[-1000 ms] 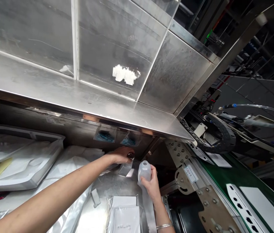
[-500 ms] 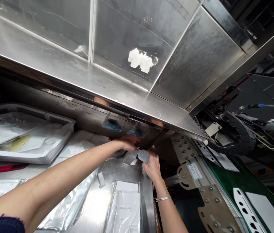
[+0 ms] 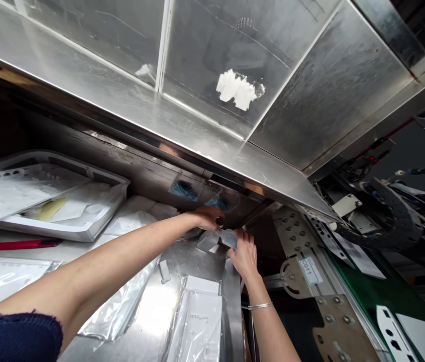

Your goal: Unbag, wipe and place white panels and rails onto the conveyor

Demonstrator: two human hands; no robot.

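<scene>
Head view, and the action sits at the back edge of the stainless steel counter. The right hand has a translucent plastic bottle lying nearly level, just above the counter, with its narrower end pointing toward the left hand. The right fingers are clenched around the bottle's body, a firm wrap from below and behind. The left fingers curl down over a small dark round piece, right beside the bottle's narrow end; it's too small to name, and whether they're pinching it can't be told from here. Just below sits a clear square plastic piece, close to the bottle. That bottle looks light and thin-walled, likely soft under a hard squeeze and a little slick, so the wide body seems the place to hold it. Around the hands, bagged white sheets lie on the counter toward the front, a white tray sits at the left with papers in it, and a red-handled tool lies along its front. To the right, a plate labelled C011 stands beside a green conveyor belt.
</scene>
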